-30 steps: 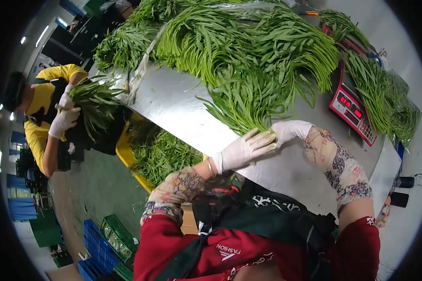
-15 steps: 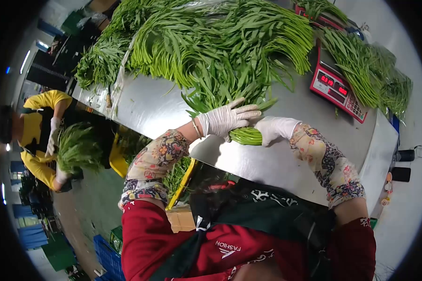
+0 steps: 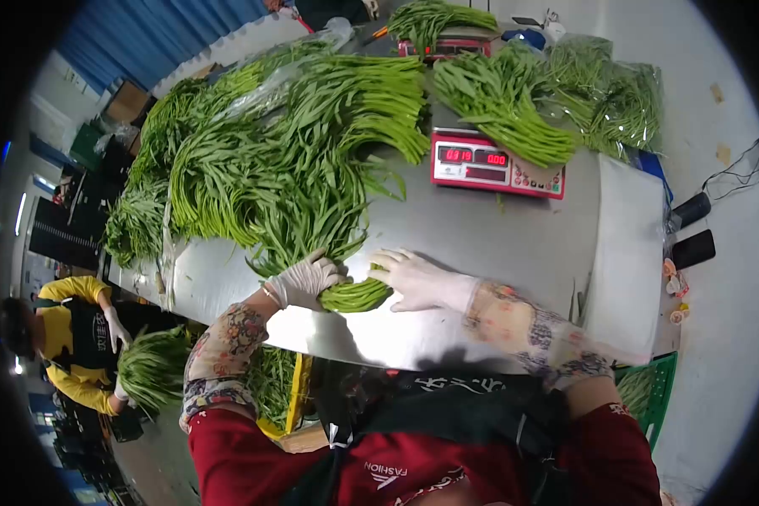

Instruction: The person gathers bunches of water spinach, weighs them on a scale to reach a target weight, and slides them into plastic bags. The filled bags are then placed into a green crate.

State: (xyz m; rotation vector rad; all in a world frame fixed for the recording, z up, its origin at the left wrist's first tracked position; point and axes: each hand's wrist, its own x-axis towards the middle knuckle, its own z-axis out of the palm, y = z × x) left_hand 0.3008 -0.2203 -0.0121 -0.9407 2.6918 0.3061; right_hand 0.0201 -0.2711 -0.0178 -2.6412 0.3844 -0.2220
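Note:
A bunch of leafy green stems (image 3: pixel 354 297) lies bent on the metal table near its front edge, its leaves trailing back into the pile. My left hand (image 3: pixel 306 281), in a white glove, is closed over the bunch on its left side. At the right end of the stems is my right hand (image 3: pixel 417 278), also gloved, its fingers outstretched and thumb apart, touching them. Behind my hands spreads a large pile of the same greens (image 3: pixel 261 169). Part of the bunch is hidden under my left fingers.
A red scale (image 3: pixel 497 173) reading 0.319 carries another bunch of greens (image 3: pixel 506 101). Bagged greens (image 3: pixel 607 93) lie at the back right, near a second scale (image 3: pixel 447 51). To the left, a co-worker in yellow sleeves (image 3: pixel 76 337) holds greens. A green crate (image 3: pixel 662 396) stands lower right.
My view has turned, so the scale and pile appear shifted left. My right hand has opened out at the stem ends; my left hand stays on the bunch.

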